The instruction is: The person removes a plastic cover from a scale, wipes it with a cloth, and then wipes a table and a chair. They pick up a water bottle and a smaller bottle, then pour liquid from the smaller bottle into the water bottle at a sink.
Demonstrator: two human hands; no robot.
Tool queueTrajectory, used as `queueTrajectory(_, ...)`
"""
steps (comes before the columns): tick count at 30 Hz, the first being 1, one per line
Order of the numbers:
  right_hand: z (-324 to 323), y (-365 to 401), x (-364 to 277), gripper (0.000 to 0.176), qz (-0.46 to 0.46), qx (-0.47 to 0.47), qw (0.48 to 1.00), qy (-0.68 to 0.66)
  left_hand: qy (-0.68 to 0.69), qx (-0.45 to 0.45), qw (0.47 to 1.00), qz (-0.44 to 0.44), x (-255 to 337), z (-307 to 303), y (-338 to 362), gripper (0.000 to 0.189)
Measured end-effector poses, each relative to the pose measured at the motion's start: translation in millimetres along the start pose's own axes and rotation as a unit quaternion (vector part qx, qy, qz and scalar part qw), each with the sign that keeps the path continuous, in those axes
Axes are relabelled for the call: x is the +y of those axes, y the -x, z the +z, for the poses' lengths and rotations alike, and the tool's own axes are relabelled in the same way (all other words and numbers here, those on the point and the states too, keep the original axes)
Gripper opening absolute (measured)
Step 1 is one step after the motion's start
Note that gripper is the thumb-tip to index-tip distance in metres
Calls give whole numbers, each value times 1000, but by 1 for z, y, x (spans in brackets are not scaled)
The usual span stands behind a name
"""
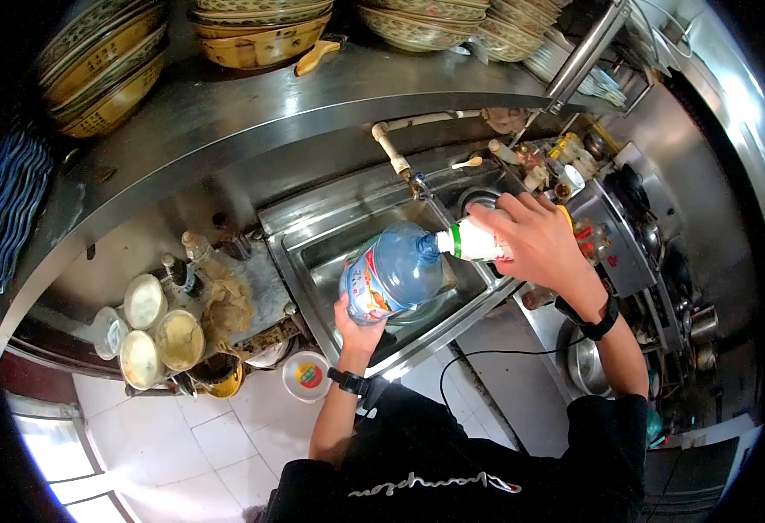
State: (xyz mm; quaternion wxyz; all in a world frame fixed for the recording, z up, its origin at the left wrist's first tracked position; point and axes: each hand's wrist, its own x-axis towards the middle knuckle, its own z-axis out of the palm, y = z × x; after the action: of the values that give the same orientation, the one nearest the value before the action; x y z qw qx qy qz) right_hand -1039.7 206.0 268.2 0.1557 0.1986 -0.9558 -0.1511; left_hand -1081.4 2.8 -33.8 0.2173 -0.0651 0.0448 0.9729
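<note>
My left hand (359, 329) wraps round the lower part of a large clear blue plastic bottle (404, 272) with a colourful label, tilted over the sink. Closed round a smaller white bottle (478, 241) with a green band is my right hand (532, 234). The white bottle lies nearly level, its neck right at the big bottle's mouth. My right fingers cover much of the white bottle. Beneath both bottles is the stainless steel sink (300, 261), with a tap (419, 185) at its back edge.
Stacked bowls (260, 39) and a wooden spoon (317, 57) rest on the steel shelf (226, 118) above. Several tubs (179, 340) and a dark bottle (176, 270) crowd the left. A white bucket (307, 376) stands on the floor. Jars and pans fill the right, including a metal bowl (588, 366).
</note>
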Motion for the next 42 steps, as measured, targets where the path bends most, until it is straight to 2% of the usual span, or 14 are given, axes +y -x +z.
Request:
queueTrajectory(11,8,-17,-3,76,-21,-6,1000,-1,-4,-6,1000,26,18,-1,3,72)
queueTrajectory(25,22,-43,4,74,-65,16,997,-26,-48,-31,994,90,35,15,4,73)
queueTrajectory(34,24,-48,18,69,-71,28,997,-26,-52,13,995,81,25,9,-15,75)
queueTrajectory(42,19,-48,36,67,-73,28,997,-10,-44,-11,997,68,9,8,-39,77)
